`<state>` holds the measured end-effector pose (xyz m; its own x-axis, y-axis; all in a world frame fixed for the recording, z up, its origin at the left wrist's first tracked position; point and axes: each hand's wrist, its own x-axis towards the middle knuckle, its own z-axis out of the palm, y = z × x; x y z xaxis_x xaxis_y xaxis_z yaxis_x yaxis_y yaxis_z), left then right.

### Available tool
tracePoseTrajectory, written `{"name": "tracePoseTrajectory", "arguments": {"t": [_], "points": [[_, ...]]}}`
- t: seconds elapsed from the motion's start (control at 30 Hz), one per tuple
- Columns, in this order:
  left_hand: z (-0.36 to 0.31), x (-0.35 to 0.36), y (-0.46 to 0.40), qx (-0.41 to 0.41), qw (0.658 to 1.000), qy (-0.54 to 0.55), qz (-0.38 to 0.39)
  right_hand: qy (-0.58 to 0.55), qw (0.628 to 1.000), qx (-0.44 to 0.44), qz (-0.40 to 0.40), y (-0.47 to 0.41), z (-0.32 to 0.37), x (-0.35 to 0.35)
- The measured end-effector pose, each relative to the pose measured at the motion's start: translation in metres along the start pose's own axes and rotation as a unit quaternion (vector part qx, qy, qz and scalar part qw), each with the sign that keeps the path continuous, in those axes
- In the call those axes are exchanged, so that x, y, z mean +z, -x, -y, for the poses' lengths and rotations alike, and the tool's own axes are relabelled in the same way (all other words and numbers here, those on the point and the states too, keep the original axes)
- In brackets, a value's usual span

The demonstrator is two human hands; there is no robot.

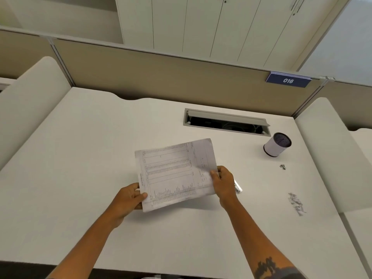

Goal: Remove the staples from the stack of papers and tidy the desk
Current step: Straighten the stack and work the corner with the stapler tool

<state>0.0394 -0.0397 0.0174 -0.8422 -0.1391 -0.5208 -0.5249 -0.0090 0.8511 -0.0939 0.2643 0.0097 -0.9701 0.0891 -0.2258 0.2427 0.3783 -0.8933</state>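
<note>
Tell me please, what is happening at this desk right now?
A person holds a stack of papers just above the desk with both hands: the left hand at its near left corner, the right hand at its right edge. A metal tool lies beside the right hand. To the right lie loose staples, a few more near a small cup.

One head-worn camera looks forward and steeply down from the near edge of the white rectangular worktop (80,158), close above it, facing the beige fabric partition (161,77) along the far edge.
</note>
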Motion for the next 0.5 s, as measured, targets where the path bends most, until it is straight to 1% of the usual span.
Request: {"name": "tracePoseTrajectory", "arguments": {"t": [0.1,0.3,0.43,0.5], "points": [[0.001,-0.002,0.001,-0.015,1.000,-0.010,0.018,0.012,1.000,0.004,0.005,-0.006,0.000,0.001],[0.007,-0.001,0.001,-0.032,0.999,0.000,0.029,0.026,0.999,0.012,0.017,-0.019,0.001,0.010],[0.014,0.003,-0.003,-0.040,0.999,-0.011,-0.011,0.062,0.997,0.019,0.030,-0.028,-0.004,0.013],[0.019,0.005,-0.005,-0.047,0.998,-0.016,-0.029,0.079,0.995,0.024,0.053,-0.033,-0.009,0.014]]}}
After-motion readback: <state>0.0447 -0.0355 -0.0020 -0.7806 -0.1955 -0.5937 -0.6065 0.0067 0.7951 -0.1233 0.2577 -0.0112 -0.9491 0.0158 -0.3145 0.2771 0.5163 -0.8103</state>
